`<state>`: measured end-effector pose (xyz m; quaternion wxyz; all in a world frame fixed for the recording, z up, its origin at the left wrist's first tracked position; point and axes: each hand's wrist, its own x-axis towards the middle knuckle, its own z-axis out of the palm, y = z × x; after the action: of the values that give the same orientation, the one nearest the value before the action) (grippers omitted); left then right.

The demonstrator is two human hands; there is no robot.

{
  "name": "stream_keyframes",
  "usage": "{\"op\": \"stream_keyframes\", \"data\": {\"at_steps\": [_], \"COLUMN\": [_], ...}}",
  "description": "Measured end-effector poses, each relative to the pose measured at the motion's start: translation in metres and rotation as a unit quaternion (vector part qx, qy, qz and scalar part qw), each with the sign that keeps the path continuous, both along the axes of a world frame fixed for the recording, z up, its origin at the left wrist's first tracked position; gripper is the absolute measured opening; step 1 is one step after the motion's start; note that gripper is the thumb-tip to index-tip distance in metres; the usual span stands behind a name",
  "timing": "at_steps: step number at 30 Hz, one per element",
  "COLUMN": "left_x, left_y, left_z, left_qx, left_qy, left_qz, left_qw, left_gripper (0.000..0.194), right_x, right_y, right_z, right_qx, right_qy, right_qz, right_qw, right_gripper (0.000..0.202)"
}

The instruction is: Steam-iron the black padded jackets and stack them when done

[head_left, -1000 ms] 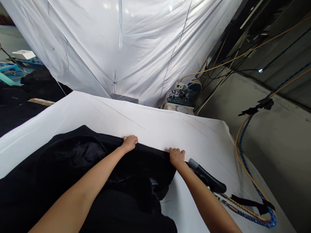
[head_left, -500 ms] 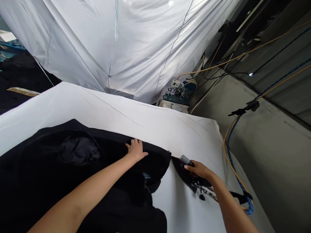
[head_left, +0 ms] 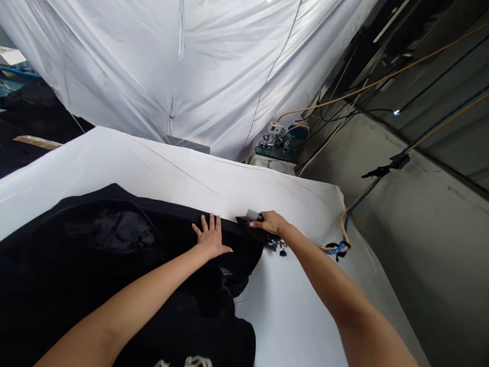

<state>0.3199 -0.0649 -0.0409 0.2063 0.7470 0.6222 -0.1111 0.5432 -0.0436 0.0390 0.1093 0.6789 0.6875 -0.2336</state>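
Observation:
A black garment point(head_left: 171, 295) lies spread over the white-covered table point(head_left: 290, 306). My left hand point(head_left: 209, 238) rests flat on it near its upper edge, fingers spread. My right hand point(head_left: 272, 223) is wrapped round the handle of a black iron point(head_left: 252, 230) with a grey knob. The iron sits on the right end of the garment's upper edge, its tip pointing left towards my left hand. Part of the iron's body is hidden under my right hand.
Blue and orange hoses point(head_left: 346, 219) run from the iron up to the right. A white sheet point(head_left: 133, 66) hangs behind the table. Beyond the far edge stands a sewing machine point(head_left: 278, 142). Dark cloth point(head_left: 34, 120) lies at the left, and a grey wall point(head_left: 420, 204) stands at the right.
My right hand has moved the iron left and up, from beside the garment onto its edge. The hoses have shifted with it. My left hand's fingers are spread wider.

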Motion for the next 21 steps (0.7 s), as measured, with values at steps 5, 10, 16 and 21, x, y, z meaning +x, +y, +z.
{"op": "stream_keyframes", "data": {"at_steps": [5,10,16,21], "left_x": [-0.025,-0.041,-0.054,-0.052], "left_y": [-0.002,-0.012,-0.023,-0.026], "left_z": [0.002,0.007,0.022,0.011], "left_qx": [-0.031,-0.045,-0.023,-0.046], "left_qy": [0.056,0.080,0.069,0.027], "left_qz": [0.053,0.058,0.064,0.019], "left_qw": [0.997,0.994,0.995,0.998], "left_gripper": [0.130,0.124,0.112,0.105], "right_x": [-0.035,-0.043,-0.022,-0.011], "right_y": [0.028,0.023,-0.004,-0.002], "right_z": [0.001,0.005,0.003,0.007], "right_qx": [-0.034,-0.077,-0.094,-0.064], "right_qy": [-0.018,-0.013,-0.021,-0.028], "right_qz": [0.105,0.132,0.109,0.062], "right_qw": [0.994,0.988,0.989,0.996], "right_gripper": [0.061,0.058,0.052,0.059]}}
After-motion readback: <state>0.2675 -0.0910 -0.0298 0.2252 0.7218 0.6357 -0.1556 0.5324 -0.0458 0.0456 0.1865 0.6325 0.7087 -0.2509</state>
